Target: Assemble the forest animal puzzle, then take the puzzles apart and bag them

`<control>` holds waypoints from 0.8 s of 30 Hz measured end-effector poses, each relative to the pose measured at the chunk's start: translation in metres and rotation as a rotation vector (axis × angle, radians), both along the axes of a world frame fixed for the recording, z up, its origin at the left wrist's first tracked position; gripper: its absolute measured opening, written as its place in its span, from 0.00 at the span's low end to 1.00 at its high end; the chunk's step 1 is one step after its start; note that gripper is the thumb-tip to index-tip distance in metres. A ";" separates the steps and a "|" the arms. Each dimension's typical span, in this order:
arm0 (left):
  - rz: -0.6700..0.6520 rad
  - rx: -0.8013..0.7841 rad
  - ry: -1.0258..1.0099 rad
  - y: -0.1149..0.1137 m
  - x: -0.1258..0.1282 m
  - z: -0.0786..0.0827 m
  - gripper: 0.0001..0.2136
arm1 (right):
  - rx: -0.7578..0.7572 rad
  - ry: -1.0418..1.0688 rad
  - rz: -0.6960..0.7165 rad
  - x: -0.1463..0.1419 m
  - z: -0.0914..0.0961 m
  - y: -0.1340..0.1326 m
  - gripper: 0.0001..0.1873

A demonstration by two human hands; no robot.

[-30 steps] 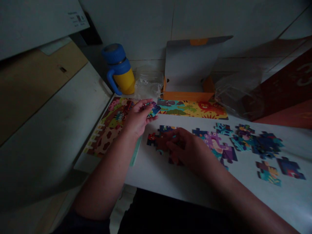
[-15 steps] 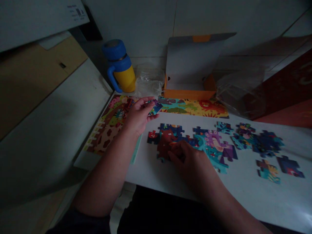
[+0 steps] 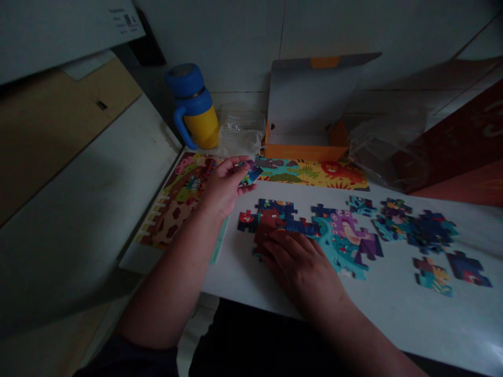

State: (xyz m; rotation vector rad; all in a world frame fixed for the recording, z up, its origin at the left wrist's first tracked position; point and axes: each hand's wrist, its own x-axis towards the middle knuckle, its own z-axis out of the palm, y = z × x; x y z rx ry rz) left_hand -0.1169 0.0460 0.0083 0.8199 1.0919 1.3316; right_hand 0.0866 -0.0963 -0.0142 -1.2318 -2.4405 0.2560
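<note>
My left hand (image 3: 222, 187) pinches a small blue puzzle piece (image 3: 249, 172) above the white table (image 3: 393, 309), beside a printed picture sheet with a giraffe (image 3: 175, 201). My right hand (image 3: 301, 264) lies flat, fingers stretched out, pressing on the lower left of a joined cluster of puzzle pieces (image 3: 310, 225) showing red, teal and purple shapes. Several loose pieces (image 3: 416, 230) lie to the right, with two more (image 3: 451, 272) nearer the front edge.
A yellow cup with a blue lid (image 3: 194, 107) stands at the back left. An open orange box (image 3: 310, 120) stands behind a colourful picture strip (image 3: 314, 173). Clear plastic bags (image 3: 239, 131) lie beside the box. A dark red board (image 3: 463, 141) leans at the right.
My right hand drew back from over the cluster, uncovering it, then flattened from curled fingers onto its lower left. My left hand kept the blue piece and stayed in place.
</note>
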 end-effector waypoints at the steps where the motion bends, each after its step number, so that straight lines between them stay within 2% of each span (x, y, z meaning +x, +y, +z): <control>1: 0.000 -0.003 0.001 0.000 0.000 0.000 0.15 | 0.010 -0.006 -0.004 0.000 0.000 -0.001 0.13; 13: -0.016 -0.003 0.005 0.000 0.000 -0.002 0.15 | 0.040 -0.119 0.100 0.008 -0.004 0.003 0.18; 21: -0.007 -0.011 0.010 0.000 0.001 -0.001 0.15 | 0.050 -0.108 0.034 0.002 0.001 -0.001 0.19; 24: -0.010 -0.012 0.010 0.000 0.001 -0.001 0.14 | 0.030 -0.018 0.019 0.006 0.003 0.001 0.17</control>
